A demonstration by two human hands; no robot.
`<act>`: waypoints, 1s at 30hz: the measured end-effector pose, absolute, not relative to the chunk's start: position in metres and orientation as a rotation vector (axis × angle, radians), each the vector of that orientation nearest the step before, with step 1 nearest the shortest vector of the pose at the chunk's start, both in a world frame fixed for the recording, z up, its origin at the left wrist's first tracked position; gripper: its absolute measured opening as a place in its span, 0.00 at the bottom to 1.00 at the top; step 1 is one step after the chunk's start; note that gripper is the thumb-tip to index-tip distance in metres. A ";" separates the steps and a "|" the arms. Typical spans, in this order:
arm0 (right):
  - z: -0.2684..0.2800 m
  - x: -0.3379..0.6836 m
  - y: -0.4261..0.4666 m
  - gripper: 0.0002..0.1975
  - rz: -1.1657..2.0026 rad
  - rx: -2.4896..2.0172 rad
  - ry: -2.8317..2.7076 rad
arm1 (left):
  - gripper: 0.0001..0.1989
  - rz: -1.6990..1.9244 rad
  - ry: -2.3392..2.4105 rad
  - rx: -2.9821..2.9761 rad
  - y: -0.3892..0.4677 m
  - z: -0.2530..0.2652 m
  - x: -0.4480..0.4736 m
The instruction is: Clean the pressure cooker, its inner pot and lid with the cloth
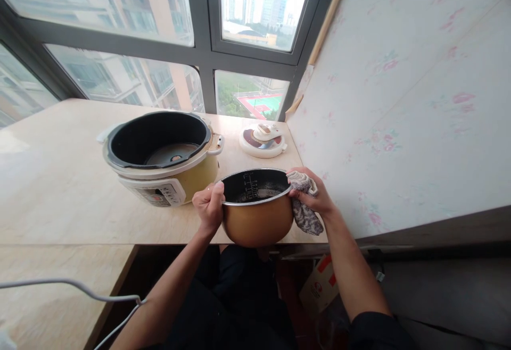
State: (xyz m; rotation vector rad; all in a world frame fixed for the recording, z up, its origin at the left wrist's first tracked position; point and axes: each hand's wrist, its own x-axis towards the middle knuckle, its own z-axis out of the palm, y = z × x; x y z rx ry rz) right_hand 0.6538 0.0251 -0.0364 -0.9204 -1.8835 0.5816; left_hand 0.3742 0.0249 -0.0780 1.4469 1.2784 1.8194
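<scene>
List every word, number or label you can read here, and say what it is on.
No text is readable.
Inner pot, held by the left hand and the right hand with a cloth: white level marks inside, too small to read.
Cooker control panel: button labels blurred.
Box under the counter: red logo, unreadable.

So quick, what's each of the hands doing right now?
Left hand: closed on the inner pot rim.
Right hand: closed, holding a cloth against the pot's rim.

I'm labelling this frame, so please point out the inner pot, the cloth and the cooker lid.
inner pot point(257, 222): head view, on its bronze outer wall.
cloth point(305, 217): head view, on the part hanging below the right hand.
cooker lid point(262, 141): head view, on its top.
</scene>
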 end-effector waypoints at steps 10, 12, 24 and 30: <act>-0.018 0.622 -0.008 0.18 0.339 -1.037 -1.966 | 0.25 1.331 1.462 2.457 -0.022 -0.017 0.388; -0.015 0.617 -0.012 0.17 0.290 -1.055 -1.977 | 0.22 1.186 1.502 2.599 -0.030 -0.006 0.402; -0.027 0.586 -0.038 0.28 -0.034 -1.135 -1.839 | 0.27 1.483 1.869 2.354 0.006 -0.013 0.422; -0.044 0.630 -0.005 0.25 0.399 -1.132 -1.754 | 0.30 1.596 1.665 2.048 0.009 -0.018 0.403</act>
